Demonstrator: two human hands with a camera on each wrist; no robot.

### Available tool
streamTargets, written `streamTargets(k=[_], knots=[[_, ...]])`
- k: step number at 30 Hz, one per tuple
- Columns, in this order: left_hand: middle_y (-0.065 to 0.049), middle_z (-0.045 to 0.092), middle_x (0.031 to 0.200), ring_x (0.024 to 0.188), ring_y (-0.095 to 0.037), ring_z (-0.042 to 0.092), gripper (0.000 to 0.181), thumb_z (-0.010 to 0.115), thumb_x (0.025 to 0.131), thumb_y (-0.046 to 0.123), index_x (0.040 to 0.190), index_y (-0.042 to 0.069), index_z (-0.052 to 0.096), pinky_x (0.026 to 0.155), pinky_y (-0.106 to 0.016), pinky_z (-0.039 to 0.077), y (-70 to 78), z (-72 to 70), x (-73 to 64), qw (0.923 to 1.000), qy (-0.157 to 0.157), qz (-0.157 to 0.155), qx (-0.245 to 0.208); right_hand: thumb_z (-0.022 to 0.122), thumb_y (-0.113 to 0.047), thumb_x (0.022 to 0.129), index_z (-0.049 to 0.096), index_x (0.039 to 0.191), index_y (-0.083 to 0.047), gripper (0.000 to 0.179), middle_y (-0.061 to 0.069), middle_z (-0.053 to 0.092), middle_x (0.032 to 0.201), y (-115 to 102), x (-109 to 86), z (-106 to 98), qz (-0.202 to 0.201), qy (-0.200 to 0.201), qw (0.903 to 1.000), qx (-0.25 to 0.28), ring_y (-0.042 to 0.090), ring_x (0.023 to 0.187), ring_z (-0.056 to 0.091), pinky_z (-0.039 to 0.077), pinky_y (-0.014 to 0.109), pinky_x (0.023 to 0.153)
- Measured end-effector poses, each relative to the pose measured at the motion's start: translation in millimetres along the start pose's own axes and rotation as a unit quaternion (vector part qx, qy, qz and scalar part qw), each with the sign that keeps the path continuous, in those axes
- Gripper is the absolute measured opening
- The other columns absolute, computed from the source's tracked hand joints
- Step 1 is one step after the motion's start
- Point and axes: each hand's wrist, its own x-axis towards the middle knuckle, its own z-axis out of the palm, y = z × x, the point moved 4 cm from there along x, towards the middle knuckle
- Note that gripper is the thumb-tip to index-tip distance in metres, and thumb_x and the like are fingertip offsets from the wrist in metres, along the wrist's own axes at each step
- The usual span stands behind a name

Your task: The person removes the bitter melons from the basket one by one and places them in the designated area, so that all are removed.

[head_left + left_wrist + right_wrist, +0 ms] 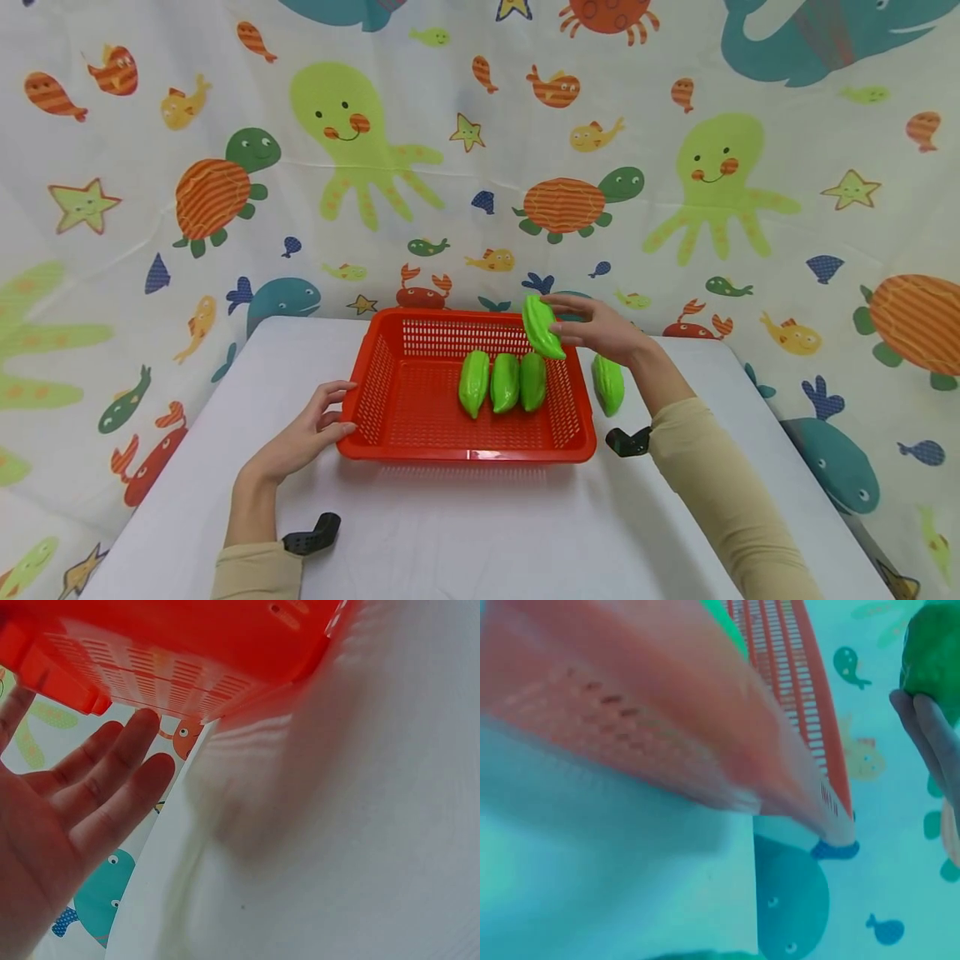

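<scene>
A red plastic basket (pixel 420 454) with slotted walls stands on the white table. Inside, toward its right half, three green bitter melons (pixel 505 383) lie side by side. My right hand (pixel 600 327) pinches another bitter melon (pixel 543 327) between thumb and fingers, above the basket's back right corner. The right wrist view shows this held melon (pixel 934 664) against the fingertips, partly cut off by the frame. Just outside the right wall lies one more bitter melon (pixel 608 385). At the left wall, my left hand (pixel 300 432) touches the rim with loosely extended fingers (pixel 124 802).
The white table (pixel 465 533) reaches back to a hanging cloth (pixel 465 75) printed with sea animals. Black wrist devices are on the left wrist (pixel 313 535) and the right wrist (pixel 628 442).
</scene>
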Motion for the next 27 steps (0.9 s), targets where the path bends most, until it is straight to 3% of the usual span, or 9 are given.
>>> streamTargets(k=[13, 20, 27], knots=[[-0.015, 0.022, 0.152, 0.125, -0.038, 0.048, 0.067, 0.064, 0.094, 0.028, 0.147, 0.027, 0.024, 0.097, -0.055, 0.047, -1.0, 2.7, -4.1, 1.0, 0.007, 0.003, 0.003, 0.064, -0.022, 0.094, 0.044, 0.147, -0.021, 0.057, 0.008, 0.041, 0.147, 21, -27.0, -21, -0.008, -0.014, 0.9985, -0.052, 0.03, 0.124, 0.052, 0.044, 0.05, 0.102], [-0.016, 0.022, 0.153, 0.125, -0.038, 0.048, 0.067, 0.064, 0.094, 0.027, 0.147, 0.027, 0.024, 0.097, -0.055, 0.047, 0.8, 4.1, -5.3, 1.0, 0.007, 0.001, 0.003, 0.061, -0.021, 0.095, 0.042, 0.149, -0.02, 0.057, 0.009, 0.036, 0.15, 42, -42.9, -37, -0.005, -0.013, 0.9988, -0.046, 0.032, 0.127, 0.045, 0.047, 0.043, 0.099], [-0.017, 0.021, 0.154, 0.125, -0.039, 0.048, 0.067, 0.064, 0.094, 0.028, 0.148, 0.026, 0.024, 0.097, -0.055, 0.047, -0.1, 6.0, -6.1, 1.0, 0.005, 0.0, 0.001, 0.059, -0.018, 0.097, 0.039, 0.149, -0.016, 0.056, 0.011, 0.03, 0.154, 66, -60.3, -57, 0.001, 0.016, 0.9993, -0.033, 0.032, 0.128, 0.045, 0.047, 0.04, 0.1]])
